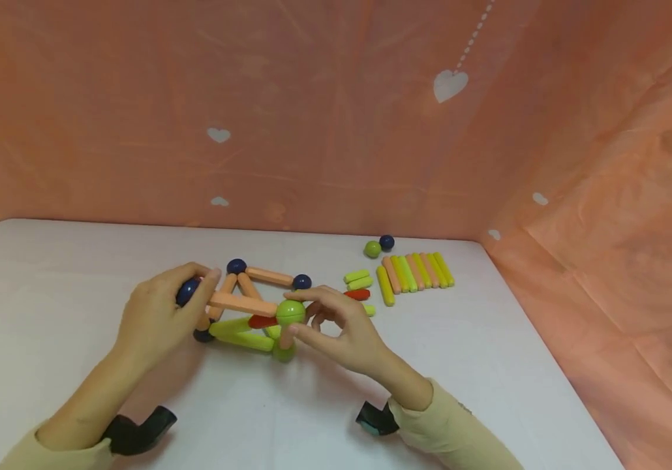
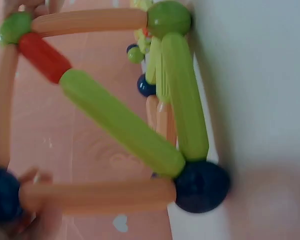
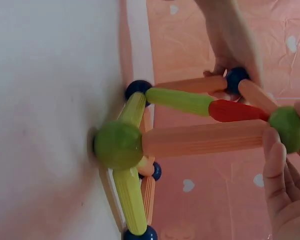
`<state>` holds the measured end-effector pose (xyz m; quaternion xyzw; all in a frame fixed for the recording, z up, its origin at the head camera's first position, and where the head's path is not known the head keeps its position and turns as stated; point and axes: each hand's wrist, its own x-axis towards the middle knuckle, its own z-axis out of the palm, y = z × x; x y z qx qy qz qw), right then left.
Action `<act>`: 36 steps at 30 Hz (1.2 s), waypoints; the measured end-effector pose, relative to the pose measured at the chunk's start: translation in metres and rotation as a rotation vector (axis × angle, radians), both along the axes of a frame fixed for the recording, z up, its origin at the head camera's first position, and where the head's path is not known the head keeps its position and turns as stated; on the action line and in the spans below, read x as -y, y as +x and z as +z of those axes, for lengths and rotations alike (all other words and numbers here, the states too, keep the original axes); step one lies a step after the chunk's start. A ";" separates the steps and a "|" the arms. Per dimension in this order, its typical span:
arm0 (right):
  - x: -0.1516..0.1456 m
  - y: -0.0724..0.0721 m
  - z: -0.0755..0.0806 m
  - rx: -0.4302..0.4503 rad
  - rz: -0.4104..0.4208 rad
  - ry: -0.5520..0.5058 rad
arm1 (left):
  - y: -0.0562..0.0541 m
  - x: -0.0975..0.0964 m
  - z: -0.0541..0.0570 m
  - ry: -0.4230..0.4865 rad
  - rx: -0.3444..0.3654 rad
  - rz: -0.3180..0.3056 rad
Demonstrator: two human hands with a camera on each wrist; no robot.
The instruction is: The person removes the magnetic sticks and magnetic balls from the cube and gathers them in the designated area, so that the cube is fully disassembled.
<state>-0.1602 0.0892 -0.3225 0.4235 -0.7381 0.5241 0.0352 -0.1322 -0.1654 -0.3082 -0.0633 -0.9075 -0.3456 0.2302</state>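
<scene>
My left hand [image 1: 156, 313] grips a dark blue ball [image 1: 188, 291] at the upper left corner of a ball-and-stick structure. At its upper right corner, my right hand [image 1: 344, 329] pinches a green ball [image 1: 291, 312] between thumb and fingers. A peach stick [image 1: 242, 303] joins these two balls. Below stand a second green ball [image 2: 168, 20] and a second dark blue ball [image 2: 202, 186], linked by a light green stick [image 2: 186, 95]. Across this upright square runs a diagonal of a green stick [image 2: 120, 120] and a red stick [image 2: 45, 57]. The structure's base reaches back to another blue ball [image 1: 236, 266].
A row of peach and yellow-green sticks [image 1: 418, 273] lies on the white table [image 1: 488, 365] at right. Behind it sit a loose green ball [image 1: 373, 249] and blue ball [image 1: 387, 243]. Short light green sticks [image 1: 356, 276] and a red stick [image 1: 357, 295] lie beyond my right hand.
</scene>
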 end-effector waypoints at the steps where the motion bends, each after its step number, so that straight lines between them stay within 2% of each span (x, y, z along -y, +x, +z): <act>1: 0.000 -0.002 0.000 0.003 -0.008 0.001 | 0.000 0.003 -0.001 0.006 0.004 -0.034; 6: -0.001 -0.011 0.001 0.034 -0.032 0.000 | 0.003 0.011 -0.002 0.077 0.019 -0.209; 8: -0.002 -0.014 0.001 0.041 -0.028 -0.002 | 0.005 0.012 -0.003 0.117 0.047 -0.256; 13: -0.006 -0.017 0.002 0.049 -0.016 0.015 | 0.011 0.008 -0.003 0.189 0.126 -0.306; 16: -0.009 -0.017 0.004 0.052 -0.032 0.052 | 0.014 0.006 -0.001 0.230 0.153 -0.351; 19: -0.013 -0.016 0.006 0.068 -0.008 0.074 | 0.015 0.005 0.001 0.279 0.196 -0.410; 24: -0.020 -0.012 0.008 0.069 0.050 0.084 | 0.016 0.006 0.002 0.305 0.261 -0.453; 29: -0.019 -0.007 0.006 0.045 0.043 0.090 | 0.016 0.006 -0.001 0.304 0.263 -0.458; 36: -0.016 -0.002 0.000 0.079 0.019 0.057 | 0.017 0.006 -0.004 0.316 0.265 -0.472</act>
